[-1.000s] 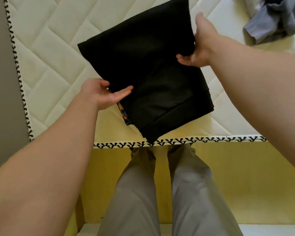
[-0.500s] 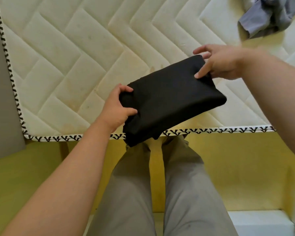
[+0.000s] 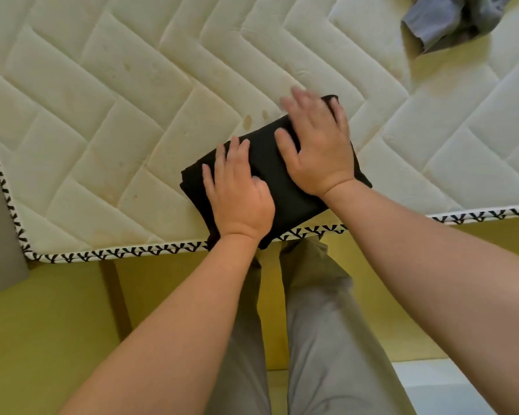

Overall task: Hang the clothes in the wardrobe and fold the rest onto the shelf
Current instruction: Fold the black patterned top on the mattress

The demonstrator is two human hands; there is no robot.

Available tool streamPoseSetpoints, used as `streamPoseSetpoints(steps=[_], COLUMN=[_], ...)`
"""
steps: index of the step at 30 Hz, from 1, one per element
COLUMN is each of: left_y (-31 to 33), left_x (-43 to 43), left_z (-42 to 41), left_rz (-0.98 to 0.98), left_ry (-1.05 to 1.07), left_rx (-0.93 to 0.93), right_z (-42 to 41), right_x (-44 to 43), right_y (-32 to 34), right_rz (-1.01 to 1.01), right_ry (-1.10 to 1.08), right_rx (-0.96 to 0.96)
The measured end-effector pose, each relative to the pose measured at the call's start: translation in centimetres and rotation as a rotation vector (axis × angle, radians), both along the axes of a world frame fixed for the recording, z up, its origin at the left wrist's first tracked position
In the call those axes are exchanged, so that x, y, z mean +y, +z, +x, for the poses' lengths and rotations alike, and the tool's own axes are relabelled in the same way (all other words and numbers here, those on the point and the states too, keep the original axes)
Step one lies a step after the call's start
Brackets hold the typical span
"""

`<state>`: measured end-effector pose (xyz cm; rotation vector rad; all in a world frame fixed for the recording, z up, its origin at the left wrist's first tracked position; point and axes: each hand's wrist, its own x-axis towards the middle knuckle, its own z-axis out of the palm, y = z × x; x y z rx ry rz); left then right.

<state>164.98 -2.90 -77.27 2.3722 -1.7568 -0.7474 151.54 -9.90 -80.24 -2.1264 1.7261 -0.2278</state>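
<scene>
The cream quilted padded-cloth mattress [image 3: 126, 121] is matt, its soft surface broken by stitched herringbone channels and faint stains. Its near edge carries white woven piping with black marks [image 3: 117, 254]. On the mattress by that edge, the folded black cloth garment [image 3: 285, 205] looks smooth and matt. Toward the mattress's far right, a crumpled grey-blue cloth garment [image 3: 441, 22] shows soft creases. Below the mattress, the flat yellow panel [image 3: 57, 324] looks smooth and matt.

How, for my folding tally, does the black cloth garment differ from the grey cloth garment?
The black cloth garment is folded into a rectangle; the grey cloth garment is a crumpled heap. The black one lies at the near edge, the grey one far right. The left hand and right hand rest flat on the black one, not the grey. Both lie on the cream quilted mattress.
</scene>
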Motion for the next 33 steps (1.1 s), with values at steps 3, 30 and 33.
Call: streamPoseSetpoints(steps=[3,30,33], left_y=[-3.1,8.9,14.5], left_x=[1.7,3.6,1.3], left_z=[2.2,5.2,4.6], left_rz=[0.023,0.934,0.923], left_ry=[-0.129,0.861,0.642], left_rx=[-0.189,0.9,0.859], right_z=[-1.5,-9.0,-11.0], right_x=[0.0,4.0,8.2], right_y=[-1.9,10.8,16.8], right_rz=[-0.028,1.078,1.029], right_ry=[0.24,-0.812,-0.968], right_rx=[0.136,-0.355,-0.57])
